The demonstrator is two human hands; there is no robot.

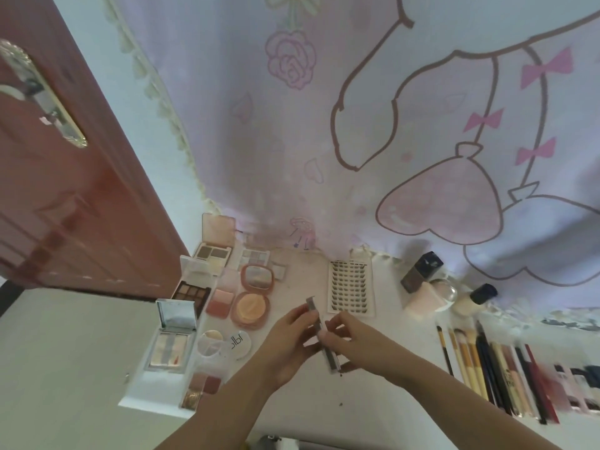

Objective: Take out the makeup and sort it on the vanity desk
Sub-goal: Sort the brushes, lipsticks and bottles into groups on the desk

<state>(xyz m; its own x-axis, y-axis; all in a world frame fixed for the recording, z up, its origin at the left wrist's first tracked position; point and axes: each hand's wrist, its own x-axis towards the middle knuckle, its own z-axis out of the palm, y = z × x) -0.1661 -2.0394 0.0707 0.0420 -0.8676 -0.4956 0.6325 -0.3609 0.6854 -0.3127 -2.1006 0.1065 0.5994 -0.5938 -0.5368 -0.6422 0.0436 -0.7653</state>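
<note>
1. You have both hands over the middle of the bench [292, 404], holding one slim clear case [321, 332] with a dark strip inside, a little above the bench top.
2. Your left hand [292, 339] has its grip curled on the case's far half, thumb and fingertips pinching its sides.
3. Your right hand [354, 342] has its grip pinched on the case too: fingertips on its middle, thumb under its near end.
4. Just beyond the hands lies one lash tray [352, 285], flat on the bench, rows of dark lashes showing.
5. On the left you can count about ten palettes and compacts in a cluster; several stand open. Among them: one brown palette [191, 292], one round orange compact [250, 308], one mirrored palette [172, 342], one white puff [238, 344].
6. Far right stand or lie two dark-capped bottles: a brown one [418, 274] and a pale one [474, 298], with one pink sponge [425, 302] between them.
7. Near right lies a row of brushes and pencils [487, 368], side by side; the right end is too blurred to count.
</note>
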